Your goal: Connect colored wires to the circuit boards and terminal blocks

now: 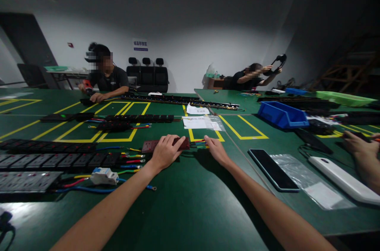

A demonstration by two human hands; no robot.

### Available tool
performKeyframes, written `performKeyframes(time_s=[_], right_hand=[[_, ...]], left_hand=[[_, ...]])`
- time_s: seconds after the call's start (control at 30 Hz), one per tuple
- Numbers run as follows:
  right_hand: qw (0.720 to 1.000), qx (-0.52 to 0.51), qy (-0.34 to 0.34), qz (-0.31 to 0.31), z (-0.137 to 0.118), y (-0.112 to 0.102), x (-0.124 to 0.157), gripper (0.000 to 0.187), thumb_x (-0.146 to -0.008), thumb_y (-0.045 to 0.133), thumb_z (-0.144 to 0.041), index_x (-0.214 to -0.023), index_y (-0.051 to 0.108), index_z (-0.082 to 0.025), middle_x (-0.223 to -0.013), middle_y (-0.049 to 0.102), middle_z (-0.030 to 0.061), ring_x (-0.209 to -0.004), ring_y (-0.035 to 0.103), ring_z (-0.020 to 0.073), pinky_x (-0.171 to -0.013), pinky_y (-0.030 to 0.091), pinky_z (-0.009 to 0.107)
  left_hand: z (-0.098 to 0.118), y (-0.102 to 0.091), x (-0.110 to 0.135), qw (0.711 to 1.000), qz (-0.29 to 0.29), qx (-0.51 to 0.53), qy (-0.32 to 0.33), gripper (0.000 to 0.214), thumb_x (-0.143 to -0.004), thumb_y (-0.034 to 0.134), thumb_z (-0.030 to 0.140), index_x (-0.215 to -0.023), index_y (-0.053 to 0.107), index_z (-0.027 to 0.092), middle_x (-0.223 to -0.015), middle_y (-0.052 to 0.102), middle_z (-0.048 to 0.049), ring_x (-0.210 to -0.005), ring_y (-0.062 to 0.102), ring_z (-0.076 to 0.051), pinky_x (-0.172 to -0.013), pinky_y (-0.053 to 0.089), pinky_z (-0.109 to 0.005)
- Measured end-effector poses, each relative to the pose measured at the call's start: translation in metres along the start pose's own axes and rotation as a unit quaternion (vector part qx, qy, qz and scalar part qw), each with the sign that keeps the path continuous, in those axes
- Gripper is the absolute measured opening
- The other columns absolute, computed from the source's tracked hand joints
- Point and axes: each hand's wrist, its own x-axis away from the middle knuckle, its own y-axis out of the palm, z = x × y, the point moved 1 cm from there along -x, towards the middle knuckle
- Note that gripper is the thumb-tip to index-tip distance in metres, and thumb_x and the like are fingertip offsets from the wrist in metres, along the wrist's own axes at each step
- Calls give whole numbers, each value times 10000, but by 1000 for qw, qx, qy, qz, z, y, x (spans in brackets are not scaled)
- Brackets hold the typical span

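Note:
Both my arms reach forward over a green table (190,203). My left hand (166,151) lies on a dark red socket strip (150,146), its fingers curled over the strip's right end. My right hand (216,150) is just to the right, fingers closed on the coloured wires (199,143) that stick out of that end. Whether the thumb pinches a single wire is too small to tell.
Black power strips (50,160) with coloured wires and a white breaker (103,175) lie at left. A phone (273,170), a plastic bag, a white strip (341,179) and a blue bin (282,114) lie right. Another person's hand (362,150) is at far right; two people sit behind.

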Motion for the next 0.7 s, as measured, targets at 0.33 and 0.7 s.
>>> performKeyframes(time_s=[0.33, 0.7], right_hand=[[1000, 13, -16, 8, 0, 0, 1, 632, -870, 368, -768, -589, 470, -212, -551, 464, 7, -553, 410, 164, -530, 271, 285], [999, 30, -31, 19, -1, 0, 1, 637, -886, 366, -749, -584, 489, -202, -561, 472, 9, -586, 433, 171, -565, 280, 286]], left_hand=[[1, -1, 0, 1000, -4, 1, 0, 531, -924, 631, 285, -1425, 479, 200, -1206, 593, -133, -1082, 556, -287, -897, 440, -430], [1, -1, -1, 1000, -13, -2, -6, 541, -919, 639, 289, -1428, 471, 210, -1221, 590, -129, -1090, 551, -286, -914, 436, -428]])
